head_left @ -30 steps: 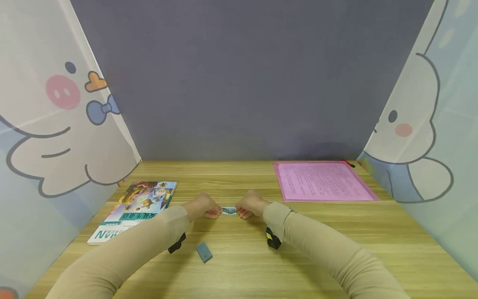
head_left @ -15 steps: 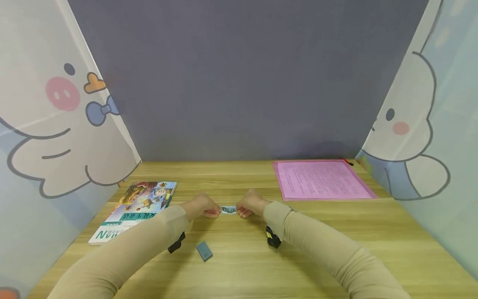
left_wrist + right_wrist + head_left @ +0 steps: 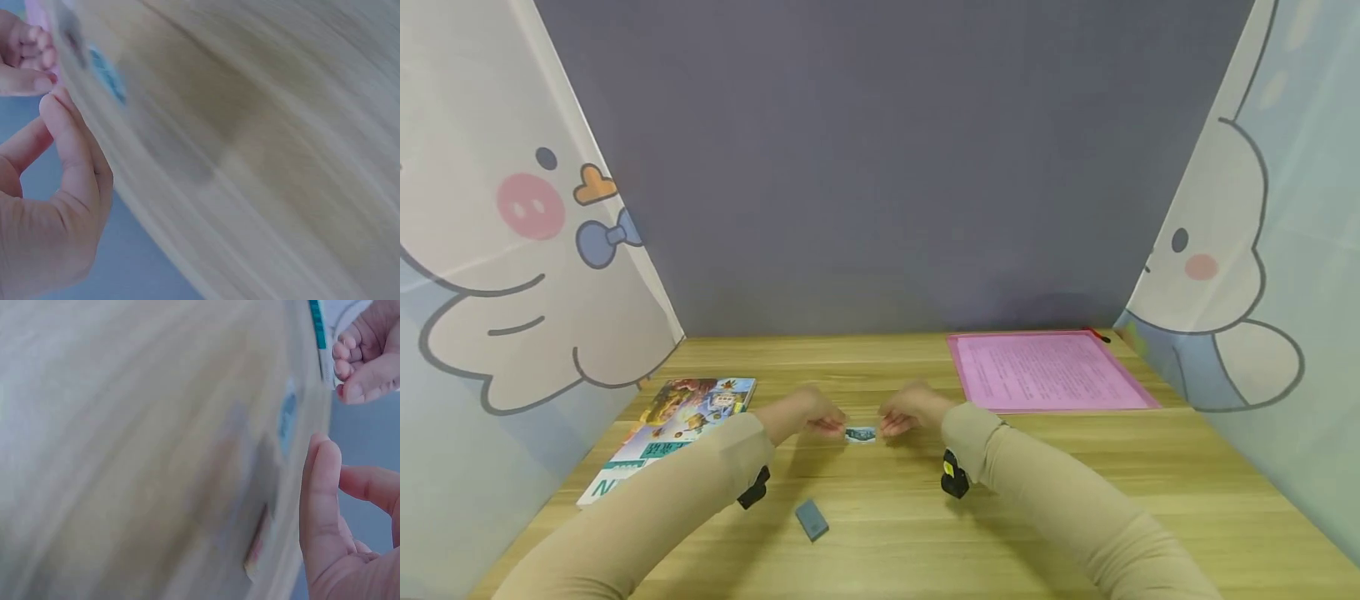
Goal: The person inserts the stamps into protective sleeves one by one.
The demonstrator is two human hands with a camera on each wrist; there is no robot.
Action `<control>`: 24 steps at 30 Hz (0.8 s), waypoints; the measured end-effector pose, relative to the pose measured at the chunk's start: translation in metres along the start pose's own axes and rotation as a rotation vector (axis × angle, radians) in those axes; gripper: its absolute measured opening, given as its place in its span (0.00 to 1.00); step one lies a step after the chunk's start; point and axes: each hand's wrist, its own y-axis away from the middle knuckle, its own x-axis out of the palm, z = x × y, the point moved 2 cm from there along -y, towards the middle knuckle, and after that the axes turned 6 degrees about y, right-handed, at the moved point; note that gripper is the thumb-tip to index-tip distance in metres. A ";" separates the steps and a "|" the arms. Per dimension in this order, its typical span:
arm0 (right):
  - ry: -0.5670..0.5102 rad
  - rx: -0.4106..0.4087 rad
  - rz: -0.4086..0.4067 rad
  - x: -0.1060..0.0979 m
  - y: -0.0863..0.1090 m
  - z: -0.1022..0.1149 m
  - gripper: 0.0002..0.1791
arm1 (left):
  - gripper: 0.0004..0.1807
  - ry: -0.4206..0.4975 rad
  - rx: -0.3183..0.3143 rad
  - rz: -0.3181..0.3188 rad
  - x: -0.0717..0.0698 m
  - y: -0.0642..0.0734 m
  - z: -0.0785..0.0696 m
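A small flat teal-and-white printed slip lies on the wooden table between both hands. My left hand is at its left end, with thumb and fingertips close together. In the left wrist view the left hand looks raised off the slip, holding nothing visible. To the right, my right hand hovers just apart from the slip's right end. The right wrist view shows the right hand's fingers extended, nothing in them, beside the slip.
A grey-blue block lies nearer the person. The illustrated book is at the left, partly under the left sleeve. A pink folder with a printed sheet lies back right. A small reddish-edged item shows in the right wrist view.
Both hands had their fingers on the slip's ends. They have let go, and the right hand has moved slightly right. The slip stays on the table; the head view has tilted slightly.
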 end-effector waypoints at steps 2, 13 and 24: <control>0.018 -0.006 0.003 -0.006 0.002 0.003 0.12 | 0.10 -0.030 0.027 0.021 0.004 0.005 -0.006; 0.210 -0.149 -0.112 -0.046 0.008 0.016 0.12 | 0.10 -0.027 0.176 0.119 0.042 0.033 -0.023; 0.330 -0.155 -0.095 -0.055 0.002 -0.002 0.14 | 0.09 -0.046 0.251 0.118 0.071 0.039 -0.010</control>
